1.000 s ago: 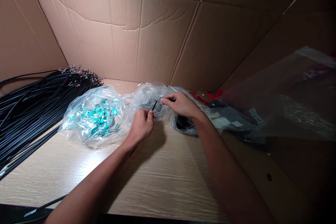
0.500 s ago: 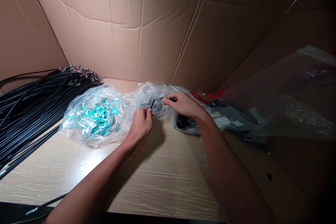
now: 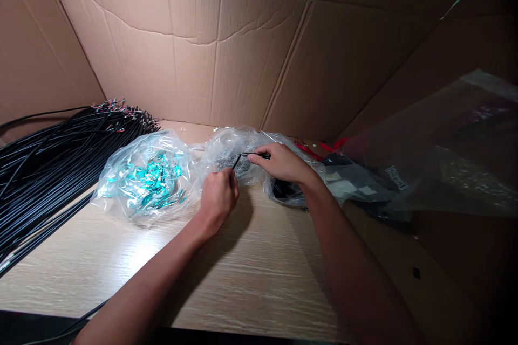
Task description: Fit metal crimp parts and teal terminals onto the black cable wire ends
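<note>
My left hand is closed around a black cable, whose end sticks up past the thumb and forefinger. The cable's other part runs back under my left forearm towards the table's front edge. In a pinch, my right hand holds slim black tweezers, pointing left. Their tip meets or nearly meets the cable end; which of the two is too small to tell. Just behind both hands lies a clear plastic bag with small dark grey parts in it.
To the left are a clear bag of shiny teal pieces and a large bundle of black cables with stripped coloured ends. Plastic bags with black parts and labels lie right. Cardboard walls enclose the wooden table.
My left hand has turned slightly and shifted a little to the right, bringing the cable end closer to the tweezers' tip. My right hand has barely moved.
</note>
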{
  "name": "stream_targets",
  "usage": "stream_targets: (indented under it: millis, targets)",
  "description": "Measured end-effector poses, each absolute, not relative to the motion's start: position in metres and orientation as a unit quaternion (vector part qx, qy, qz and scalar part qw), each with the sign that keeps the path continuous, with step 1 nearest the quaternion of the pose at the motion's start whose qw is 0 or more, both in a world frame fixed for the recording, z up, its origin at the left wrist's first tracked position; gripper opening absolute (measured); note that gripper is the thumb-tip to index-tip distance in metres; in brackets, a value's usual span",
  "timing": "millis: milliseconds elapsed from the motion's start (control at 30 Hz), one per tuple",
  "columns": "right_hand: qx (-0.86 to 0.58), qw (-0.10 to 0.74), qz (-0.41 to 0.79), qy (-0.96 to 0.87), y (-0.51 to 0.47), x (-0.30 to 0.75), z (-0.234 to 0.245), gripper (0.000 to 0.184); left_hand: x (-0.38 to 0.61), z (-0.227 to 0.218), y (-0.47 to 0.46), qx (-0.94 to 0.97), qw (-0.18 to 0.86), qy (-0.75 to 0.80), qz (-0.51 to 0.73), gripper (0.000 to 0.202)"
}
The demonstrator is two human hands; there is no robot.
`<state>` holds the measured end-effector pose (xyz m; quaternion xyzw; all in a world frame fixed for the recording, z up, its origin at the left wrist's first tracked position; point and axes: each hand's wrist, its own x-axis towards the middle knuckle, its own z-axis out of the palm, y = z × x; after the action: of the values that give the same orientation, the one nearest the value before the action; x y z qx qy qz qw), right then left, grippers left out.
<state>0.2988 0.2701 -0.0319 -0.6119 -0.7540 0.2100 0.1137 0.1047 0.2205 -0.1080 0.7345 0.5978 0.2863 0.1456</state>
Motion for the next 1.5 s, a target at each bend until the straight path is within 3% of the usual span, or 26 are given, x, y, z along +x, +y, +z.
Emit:
stream_targets:
  millis: [400, 967, 1500]
  targets:
    - [-0.642, 0.073, 0.199, -0.737, 0.268, 0.294, -0.031, 0.069, 0.106, -0.11, 0.215, 0.782, 0.048, 0.605, 0.141, 0.04]
    - [-0.647, 0.074, 0.209, -0.73, 0.267, 0.297, -0.026, 0.07, 0.105, -0.111, 0.215, 0.787, 0.041, 0.601, 0.135, 0.049]
    - [-0.675, 0.006, 0.199, -0.71, 0.26, 0.292, -0.017, 0.064, 0.11, -0.097, 0.206, 0.812, 0.03, 0.574, 0.102, 0.058]
